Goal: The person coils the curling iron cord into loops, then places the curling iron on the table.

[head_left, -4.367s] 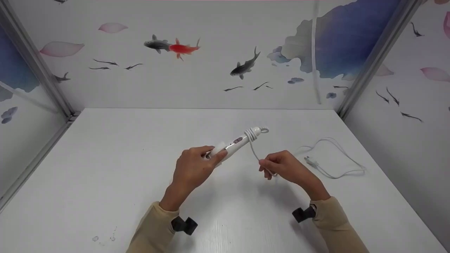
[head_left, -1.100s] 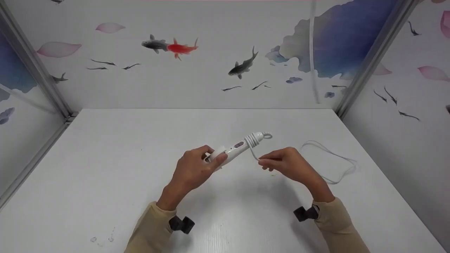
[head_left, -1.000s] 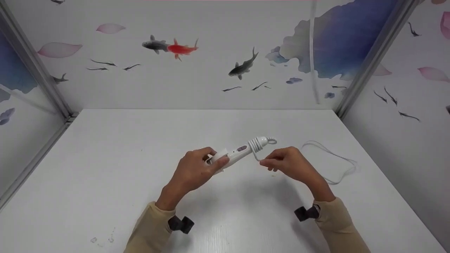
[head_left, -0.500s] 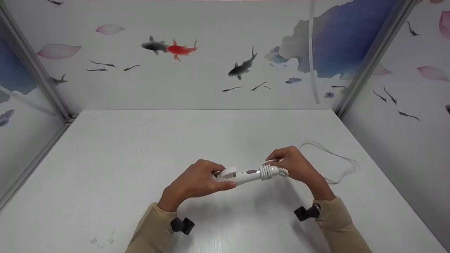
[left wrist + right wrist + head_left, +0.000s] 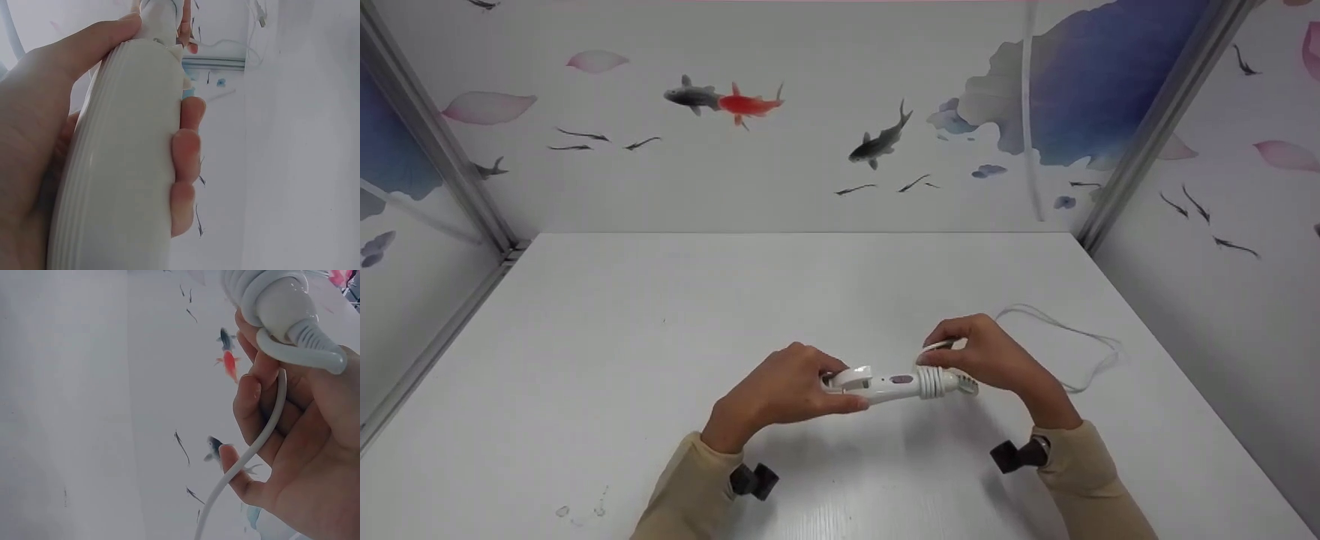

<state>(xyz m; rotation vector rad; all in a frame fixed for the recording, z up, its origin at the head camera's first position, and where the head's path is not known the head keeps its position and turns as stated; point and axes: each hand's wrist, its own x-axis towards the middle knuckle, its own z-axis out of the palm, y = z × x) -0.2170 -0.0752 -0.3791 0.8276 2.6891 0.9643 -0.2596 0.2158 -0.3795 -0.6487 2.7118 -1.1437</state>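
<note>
My left hand (image 5: 784, 386) grips a white curling iron (image 5: 889, 386) by its thick end, thumb along the near side. Three fingertips (image 5: 187, 149) show past its smooth white body in the left wrist view. The iron is held over the table, nearly level, its button side up. White power cord (image 5: 228, 475) is wound in several turns round the iron's right end, where a short ribbed sleeve (image 5: 312, 334) leaves it. My right hand (image 5: 986, 356), just beyond those turns, holds the cord in curled fingers, and the cord runs across them in the right wrist view.
The loose length of cord lies in a loop (image 5: 1065, 326) on the white table (image 5: 585, 375), right of the right hand. Its plug (image 5: 260, 19) shows in the left wrist view. Walls printed with fish enclose the back and sides.
The iron has come down towards me and turned from slanted to nearly level. My right hand has carried the cord from the near side over to the far side, and more turns show than before.
</note>
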